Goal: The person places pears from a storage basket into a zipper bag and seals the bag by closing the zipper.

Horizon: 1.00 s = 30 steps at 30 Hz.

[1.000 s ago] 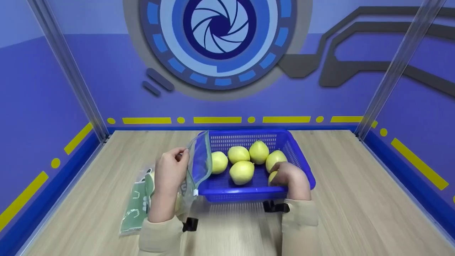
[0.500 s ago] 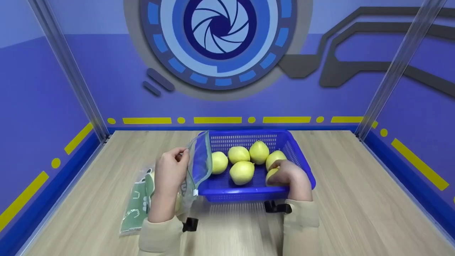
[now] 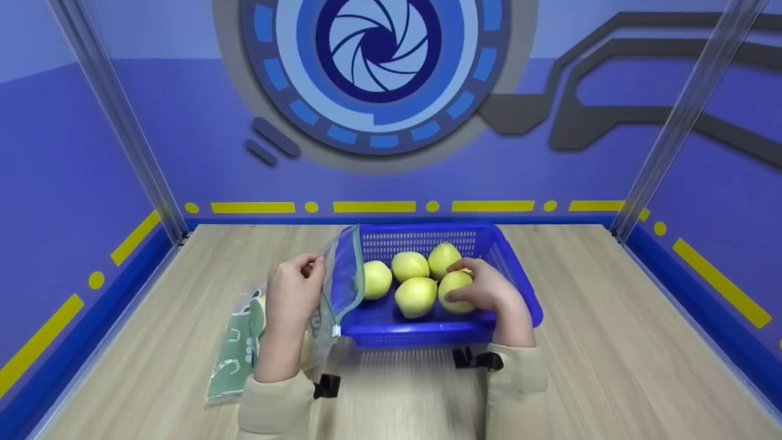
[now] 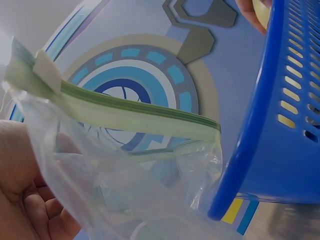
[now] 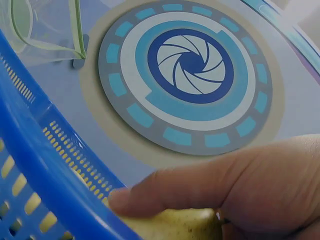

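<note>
My left hand pinches the rim of a clear zip bag with a green zipper strip and a white slider. The bag's mouth gapes toward the blue basket, overlapping its left rim. Pale yellow shows through the bag's lower part, partly hidden by my wrist. Inside the basket, my right hand grips a yellow pear, thumb on its near side and fingers over the top. Speckled skin of this pear shows under the thumb in the right wrist view.
Several more pears lie in the basket, among them a front one and one by the bag. A flat green printed packet lies left of my left forearm. Blue panels enclose the wooden table.
My right hand has brought the gripped pear up and left from the basket's front right corner, toward the middle pears. My left hand and the bag have stayed in place.
</note>
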Available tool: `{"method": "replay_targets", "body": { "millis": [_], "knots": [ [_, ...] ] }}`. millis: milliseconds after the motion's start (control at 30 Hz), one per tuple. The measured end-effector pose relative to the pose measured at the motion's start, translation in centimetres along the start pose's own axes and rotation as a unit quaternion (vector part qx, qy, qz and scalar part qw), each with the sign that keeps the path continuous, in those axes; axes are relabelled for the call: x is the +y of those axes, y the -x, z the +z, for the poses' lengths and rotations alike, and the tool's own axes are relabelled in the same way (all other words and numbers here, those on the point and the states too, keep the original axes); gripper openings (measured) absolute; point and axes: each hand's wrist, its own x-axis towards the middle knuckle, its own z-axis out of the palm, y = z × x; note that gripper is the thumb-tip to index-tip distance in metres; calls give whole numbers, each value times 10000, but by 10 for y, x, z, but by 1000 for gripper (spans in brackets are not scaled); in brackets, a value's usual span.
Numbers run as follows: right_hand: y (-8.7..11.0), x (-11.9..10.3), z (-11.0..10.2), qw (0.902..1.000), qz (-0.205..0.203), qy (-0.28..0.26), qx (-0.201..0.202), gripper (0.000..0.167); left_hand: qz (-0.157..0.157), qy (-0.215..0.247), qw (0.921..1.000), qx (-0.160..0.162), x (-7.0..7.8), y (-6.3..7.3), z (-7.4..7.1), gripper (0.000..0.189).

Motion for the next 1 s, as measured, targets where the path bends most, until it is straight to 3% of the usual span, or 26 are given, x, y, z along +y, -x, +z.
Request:
{"method": "replay_targets", "body": {
  "millis": [233, 500, 767, 1000],
  "knots": [
    [-3, -7, 4, 9965, -299, -693, 356, 57, -23, 17, 10000, -7, 0, 1, 0, 25],
    [-5, -25, 13, 9850, -631, -1457, 680, 56, 19, 61, 10000, 45, 0, 1, 0, 24],
    [-5, -44, 26, 9679, -901, -2288, 527, 56, 27, 46, 10000, 58, 0, 1, 0, 24],
    [-3, -61, 38, 9597, -1189, -2510, 419, 55, 98, 39, 9999, 105, -1, 0, 1, 24]
  ]
}}
